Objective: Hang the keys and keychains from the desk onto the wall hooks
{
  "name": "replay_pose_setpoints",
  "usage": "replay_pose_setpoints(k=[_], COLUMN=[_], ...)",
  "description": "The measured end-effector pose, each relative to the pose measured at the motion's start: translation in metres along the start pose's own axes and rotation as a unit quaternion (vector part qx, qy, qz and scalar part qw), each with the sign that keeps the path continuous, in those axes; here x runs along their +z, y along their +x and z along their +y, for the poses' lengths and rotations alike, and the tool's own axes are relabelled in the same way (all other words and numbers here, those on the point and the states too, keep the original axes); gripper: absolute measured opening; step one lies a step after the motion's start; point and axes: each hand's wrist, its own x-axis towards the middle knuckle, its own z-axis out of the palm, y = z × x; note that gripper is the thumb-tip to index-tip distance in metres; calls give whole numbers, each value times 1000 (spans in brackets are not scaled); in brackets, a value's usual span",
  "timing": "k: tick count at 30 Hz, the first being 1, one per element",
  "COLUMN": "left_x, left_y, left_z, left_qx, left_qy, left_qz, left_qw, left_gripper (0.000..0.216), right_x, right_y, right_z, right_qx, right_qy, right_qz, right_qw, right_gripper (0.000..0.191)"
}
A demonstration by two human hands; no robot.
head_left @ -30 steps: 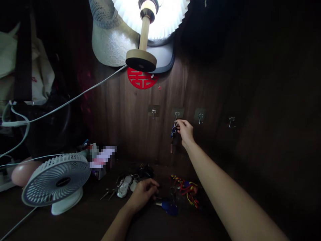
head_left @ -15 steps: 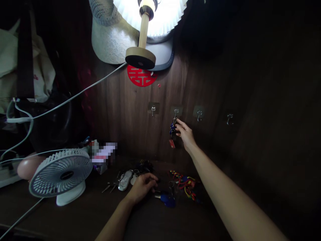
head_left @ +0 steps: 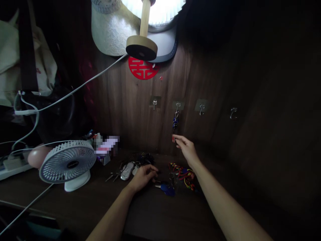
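Red key tag (head_left: 173, 138) hangs at the right hand's (head_left: 186, 150) grip, too dim to tell if pinched.

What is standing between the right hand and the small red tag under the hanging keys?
Nothing visible stands there: the right hand is directly beside the red tag, which hangs below the keys on the wall hook.

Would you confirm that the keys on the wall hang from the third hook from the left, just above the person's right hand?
Not quite: the head view shows the keys hanging from the second hook from the left, not the third. They do hang just above the right hand.
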Motion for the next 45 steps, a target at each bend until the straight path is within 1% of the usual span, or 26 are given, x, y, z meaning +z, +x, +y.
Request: replay_pose_setpoints(k=[4, 7, 10, 13, 16, 19, 22, 24, 25, 27, 29, 32, 35, 38, 41, 45], left_x=[0, 0, 0, 0, -1, -5, -12, -16, -17, -17, -14, -7, -3, -2, -3, -3], left_y=[-2, -3, -3, -2, -1, 0, -1, -3, -3, -5, -6, -8, -10, -11, -11, -10], left_z=[4, 5, 5, 4, 3, 3, 3, 1, 0, -1, -2, -1, 1, 1, 1, 3], left_qx=[9, 15, 15, 16, 26, 26, 36, 50, 61, 90, 118, 136, 150, 155, 145, 144], left_qy=[22, 11, -12, -37, -52, -41, 43, 137, 186, 277, 348, 415, 444, 443, 431, 426], left_qz=[10, 15, 22, 46, 88, 150, 232, 260, 256, 219, 173, 117, 68, 34, 20, 14], left_qw=[1000, 1000, 1000, 998, 994, 987, 971, 955, 947, 931, 914, 892, 881, 882, 891, 893], left_gripper=[20, 20, 21, 23, 27, 32, 28, 23, 21, 21, 22, 25, 30, 31, 27, 23], right_x=[4, 8, 13, 17, 20, 22, 24, 25, 26, 26, 25, 22, 19, 19, 19, 20], right_y=[-32, -52, -65, -72, -76, -80, -87, -90, -92, -92, -91, -89, -88, -89, -90, -92], right_z=[20, 34, 47, 57, 62, 60, 58, 57, 57, 58, 59, 59, 58, 58, 58, 59], right_qx=[27, 47, 61, 62, 16, -47, -87, -101, -105, -108, -106, -97, -81, -63, -60, -67], right_qy=[5, 12, 17, -9, -67, -136, -191, -217, -228, -252, -273, -301, -322, -336, -342, -348], right_qz=[-3, -1, 5, -2, -36, -79, -122, -149, -161, -173, -167, -141, -124, -122, -122, -130], right_qw=[1000, 999, 998, 998, 997, 986, 970, 959, 954, 946, 941, 938, 935, 932, 930, 926], right_gripper=[31, 29, 25, 23, 21, 22, 25, 26, 27, 27, 28, 28, 28, 27, 28, 37])
